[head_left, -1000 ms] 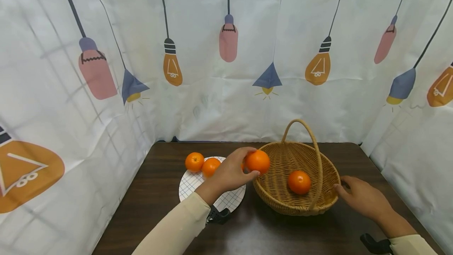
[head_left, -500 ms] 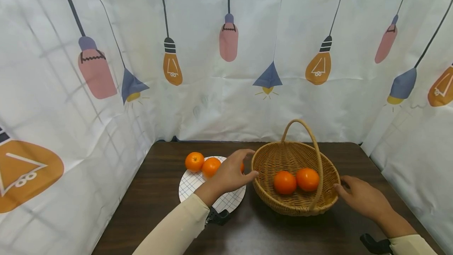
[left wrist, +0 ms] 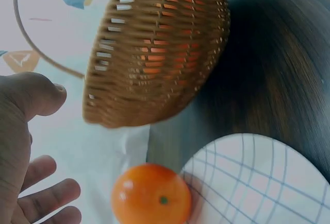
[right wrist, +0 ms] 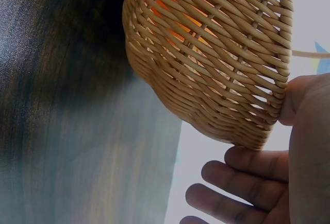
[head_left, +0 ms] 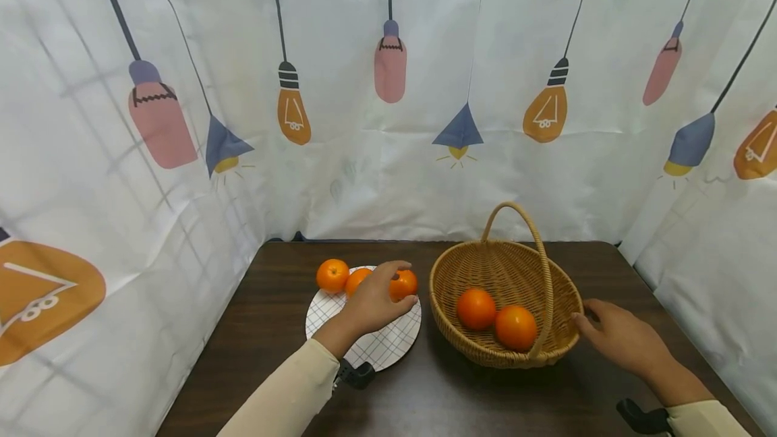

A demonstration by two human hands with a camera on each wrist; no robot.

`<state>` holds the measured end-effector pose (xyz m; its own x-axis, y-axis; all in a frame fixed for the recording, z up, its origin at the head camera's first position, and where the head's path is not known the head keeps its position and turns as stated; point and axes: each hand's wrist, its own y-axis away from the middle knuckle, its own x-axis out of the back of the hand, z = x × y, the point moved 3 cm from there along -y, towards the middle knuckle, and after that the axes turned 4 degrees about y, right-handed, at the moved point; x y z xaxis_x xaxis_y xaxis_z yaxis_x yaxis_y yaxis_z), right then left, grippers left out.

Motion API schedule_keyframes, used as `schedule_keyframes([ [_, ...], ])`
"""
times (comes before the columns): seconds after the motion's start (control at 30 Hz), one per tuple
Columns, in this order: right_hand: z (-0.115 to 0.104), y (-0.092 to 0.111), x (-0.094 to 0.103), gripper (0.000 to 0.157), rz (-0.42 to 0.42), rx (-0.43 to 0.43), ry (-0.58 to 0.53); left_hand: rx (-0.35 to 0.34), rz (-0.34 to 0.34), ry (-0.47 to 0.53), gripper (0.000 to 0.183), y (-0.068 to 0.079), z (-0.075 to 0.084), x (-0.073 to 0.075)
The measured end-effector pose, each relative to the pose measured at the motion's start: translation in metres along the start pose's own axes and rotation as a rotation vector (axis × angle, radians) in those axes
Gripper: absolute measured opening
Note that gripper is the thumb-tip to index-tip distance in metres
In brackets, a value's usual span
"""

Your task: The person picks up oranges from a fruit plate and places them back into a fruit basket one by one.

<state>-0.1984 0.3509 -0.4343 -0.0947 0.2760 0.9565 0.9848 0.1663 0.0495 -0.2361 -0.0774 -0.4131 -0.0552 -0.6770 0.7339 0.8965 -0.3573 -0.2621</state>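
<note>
Basket (head_left: 504, 272): oval and woven, on the right half of the dark table (head_left: 473, 403); its mouth faces upward, and its long axis runs roughly left to right, the right end a little nearer the person.
Handle (head_left: 548, 292): a tall arch across the basket's short axis, from far rim to near rim.
Left basket orange (head_left: 476, 309): inside the basket, round, without a readable long axis.
Right basket orange (head_left: 516, 328): close beside it, slightly nearer the person, by the handle's near foot.
Right hand (head_left: 625, 337): narrow grip, thumb and forefinger pinching the rim at the basket's right end; the remaining fingers extend below, apart from the weave.
Plate (head_left: 388, 339): round, white with a blue grid, left of the basket and apart from it.
Left hand (head_left: 371, 301): above the plate; thumb and fingers spread wide, holding nothing, fingertips directed toward the basket side.
Right plate orange (head_left: 405, 284): at the plate's far right, beyond the left hand's fingers and apart from them; green stem spot toward the left wrist camera.
Middle plate orange (head_left: 357, 280): partly hidden by the left hand.
Left plate orange (head_left: 332, 276): at the plate's far-left edge; contact with its neighbour cannot be told.
Cloth (head_left: 376, 174): white, printed with hanging lamps, behind the table.
</note>
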Motion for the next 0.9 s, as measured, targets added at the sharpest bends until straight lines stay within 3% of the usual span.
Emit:
schedule_keyframes([
  [0.4,-0.002,0.000,0.003,0.063,0.000,-0.007,-0.002,0.044,0.067,-0.039,0.061,0.011,-0.026,0.010],
  [0.73,-0.003,0.000,0.003,0.059,0.016,0.000,0.012,0.172,0.102,-0.014,0.060,0.022,-0.046,0.026],
  [0.9,-0.003,0.000,0.003,0.063,0.016,0.006,0.007,0.184,0.131,-0.033,0.058,0.028,-0.057,0.035],
])
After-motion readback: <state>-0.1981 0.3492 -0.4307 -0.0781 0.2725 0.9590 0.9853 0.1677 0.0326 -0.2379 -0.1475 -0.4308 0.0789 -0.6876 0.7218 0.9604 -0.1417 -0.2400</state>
